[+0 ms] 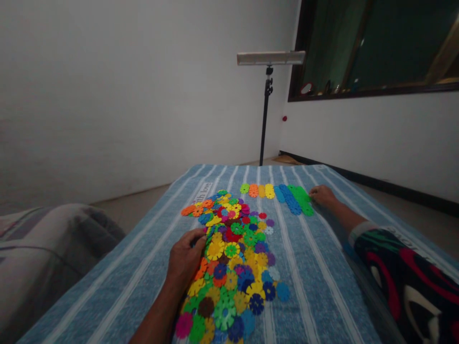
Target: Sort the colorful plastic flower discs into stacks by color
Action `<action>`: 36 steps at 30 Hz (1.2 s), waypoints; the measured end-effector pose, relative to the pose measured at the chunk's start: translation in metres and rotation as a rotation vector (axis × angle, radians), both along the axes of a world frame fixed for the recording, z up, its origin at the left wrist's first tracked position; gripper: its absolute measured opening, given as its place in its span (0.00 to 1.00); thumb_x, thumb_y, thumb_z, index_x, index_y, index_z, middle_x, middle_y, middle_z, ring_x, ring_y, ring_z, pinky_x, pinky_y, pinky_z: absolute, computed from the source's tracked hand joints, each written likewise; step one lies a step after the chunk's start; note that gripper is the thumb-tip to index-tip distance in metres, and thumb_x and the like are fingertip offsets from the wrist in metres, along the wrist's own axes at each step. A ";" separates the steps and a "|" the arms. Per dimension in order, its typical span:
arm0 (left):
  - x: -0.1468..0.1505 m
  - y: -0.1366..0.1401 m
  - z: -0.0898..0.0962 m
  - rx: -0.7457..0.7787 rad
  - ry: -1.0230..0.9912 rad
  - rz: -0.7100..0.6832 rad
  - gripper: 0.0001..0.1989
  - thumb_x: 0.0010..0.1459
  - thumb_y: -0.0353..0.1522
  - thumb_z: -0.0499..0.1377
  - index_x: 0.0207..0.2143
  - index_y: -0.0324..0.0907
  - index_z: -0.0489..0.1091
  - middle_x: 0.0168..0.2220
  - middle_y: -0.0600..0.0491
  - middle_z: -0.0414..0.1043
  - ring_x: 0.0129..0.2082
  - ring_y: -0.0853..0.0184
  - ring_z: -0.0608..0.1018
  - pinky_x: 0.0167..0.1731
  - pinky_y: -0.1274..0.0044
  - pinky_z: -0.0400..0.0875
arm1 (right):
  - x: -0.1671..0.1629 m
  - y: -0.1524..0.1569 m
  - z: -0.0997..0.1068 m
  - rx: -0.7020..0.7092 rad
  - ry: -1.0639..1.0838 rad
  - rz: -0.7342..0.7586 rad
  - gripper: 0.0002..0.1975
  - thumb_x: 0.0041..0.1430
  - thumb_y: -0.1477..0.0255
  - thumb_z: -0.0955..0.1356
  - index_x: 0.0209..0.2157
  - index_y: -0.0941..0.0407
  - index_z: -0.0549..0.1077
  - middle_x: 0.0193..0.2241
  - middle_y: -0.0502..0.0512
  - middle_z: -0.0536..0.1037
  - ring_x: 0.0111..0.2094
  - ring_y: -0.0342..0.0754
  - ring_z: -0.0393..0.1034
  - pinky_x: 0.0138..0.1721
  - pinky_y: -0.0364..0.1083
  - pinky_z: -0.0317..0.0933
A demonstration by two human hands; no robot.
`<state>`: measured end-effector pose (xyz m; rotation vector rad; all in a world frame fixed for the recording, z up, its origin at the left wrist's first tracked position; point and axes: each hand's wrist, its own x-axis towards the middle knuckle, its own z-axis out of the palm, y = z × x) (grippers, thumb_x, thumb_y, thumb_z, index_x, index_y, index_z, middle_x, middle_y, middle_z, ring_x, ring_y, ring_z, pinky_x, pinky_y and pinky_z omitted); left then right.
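Observation:
A heap of colourful plastic snowflake discs [231, 249] spreads down the middle of the cloth. At the heap's left edge rests my left hand [186, 252], its fingers curled against the discs; what they hold, if anything, is hidden. Farther back, overlapping discs lie in short columns sorted by colour, among them orange [253, 190], yellow [269, 191], blue [292, 203] and green [303, 199]. My right hand [322, 195] is beside the green column at the right end, fingertips pinched together close to it. Any disc between those fingers is too small to make out.
A blue cloth with white stripes [143, 267] covers the table. Behind its far edge stands a lamp [270, 58] on a black pole. Fabric-covered furniture [68, 258] is at the left, and a dark-framed window [376, 48] is at the upper right.

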<state>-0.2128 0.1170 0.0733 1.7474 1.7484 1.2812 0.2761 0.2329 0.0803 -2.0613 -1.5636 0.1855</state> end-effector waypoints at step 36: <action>0.004 0.000 -0.002 0.020 -0.001 0.000 0.13 0.49 0.41 0.57 0.31 0.47 0.78 0.41 0.53 0.81 0.43 0.58 0.79 0.50 0.69 0.71 | -0.188 -0.073 0.017 -0.079 0.025 0.615 0.02 0.50 0.73 0.73 0.27 0.55 0.81 0.21 0.50 0.76 0.26 0.44 0.69 0.28 0.41 0.52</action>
